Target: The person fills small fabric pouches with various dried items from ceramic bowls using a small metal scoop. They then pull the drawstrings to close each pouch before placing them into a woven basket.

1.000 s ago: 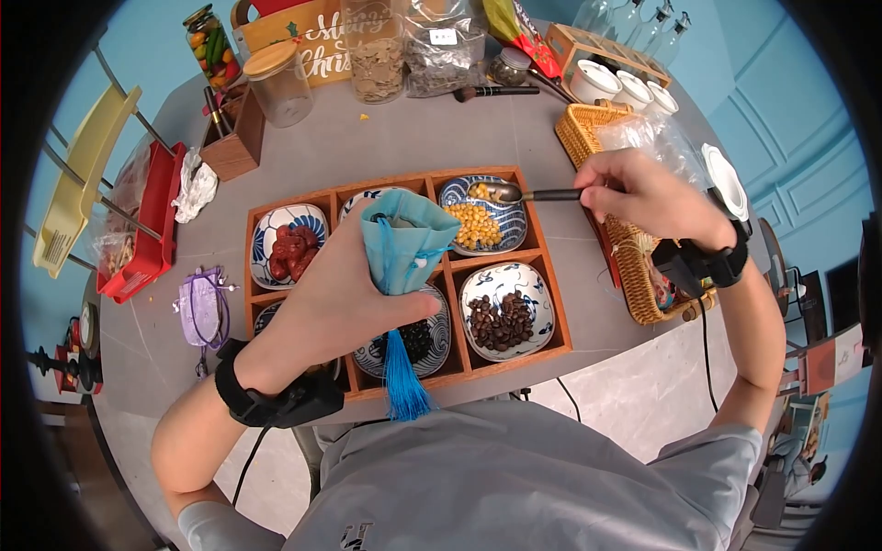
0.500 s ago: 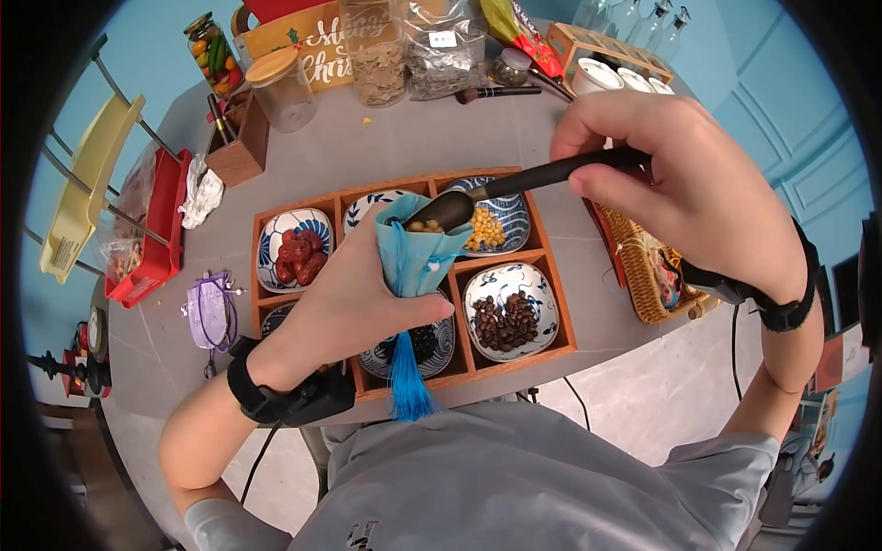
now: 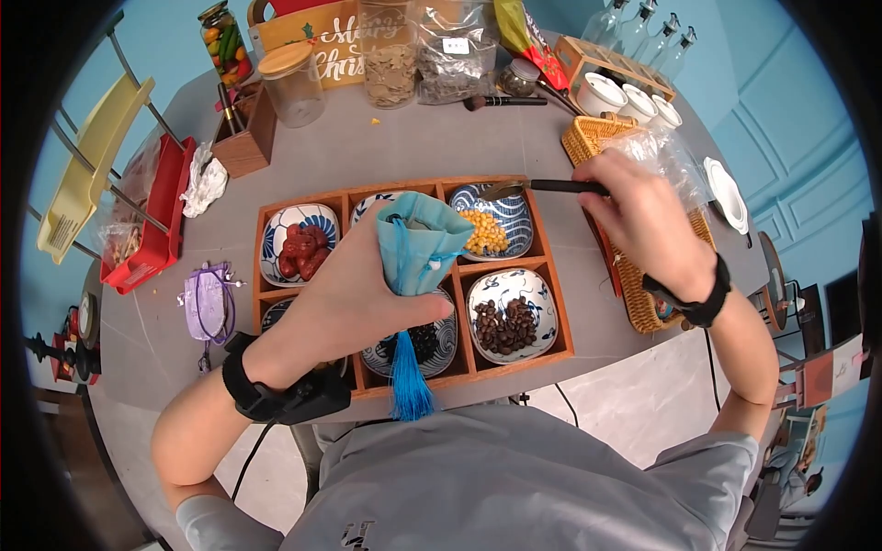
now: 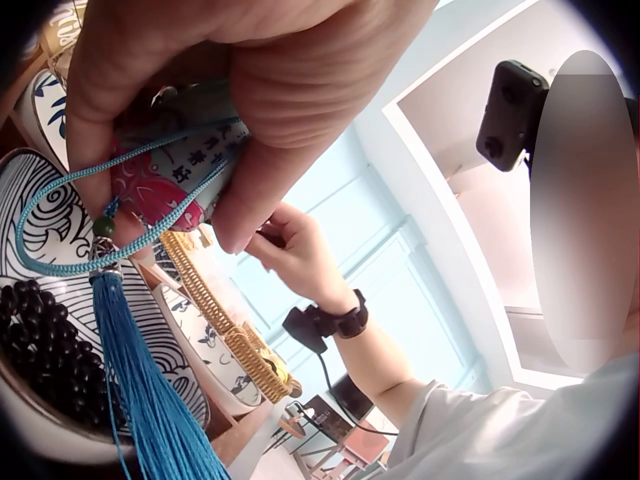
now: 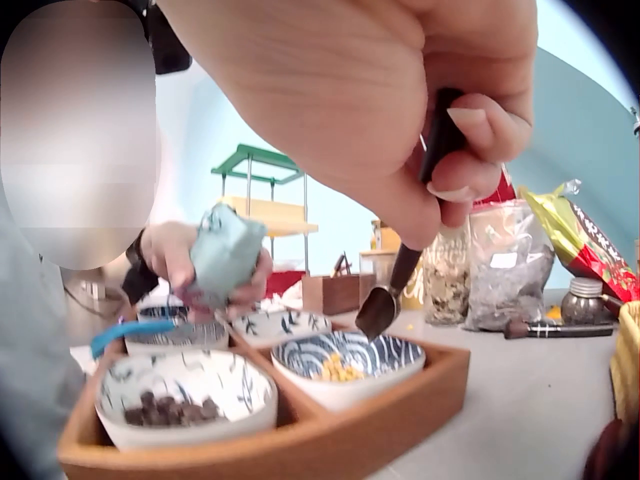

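My left hand (image 3: 335, 312) grips a light blue fabric pouch (image 3: 418, 253), its mouth held upright and wide. A blue tassel (image 3: 407, 381) hangs beneath it, over the bowl of black beans (image 4: 45, 350). With my right hand (image 3: 648, 220) I hold a spoon (image 5: 378, 312) by its dark handle. The spoon's head slants down over the far-right patterned bowl (image 3: 522, 219) of yellow corn kernels (image 3: 484, 234). Coffee beans (image 3: 505, 324) lie in the white bowl nearer me, and red dates (image 3: 304, 252) in the far-left one. My left hand partly hides the bowls behind and below it.
All the bowls sit in a divided wooden tray (image 3: 553, 275). A wicker basket (image 3: 643, 298) stands to its right, a purple pouch (image 3: 209, 308) to its left. Jars, a packed bag (image 3: 457, 69) and a brush (image 3: 505, 103) line the back. A red bin (image 3: 152, 257) stands at left.
The spoon went from the corn bowl to the blue pouch's mouth with kernels on it, then back right over the corn bowl. My left hand and the pouch stayed nearly in place.
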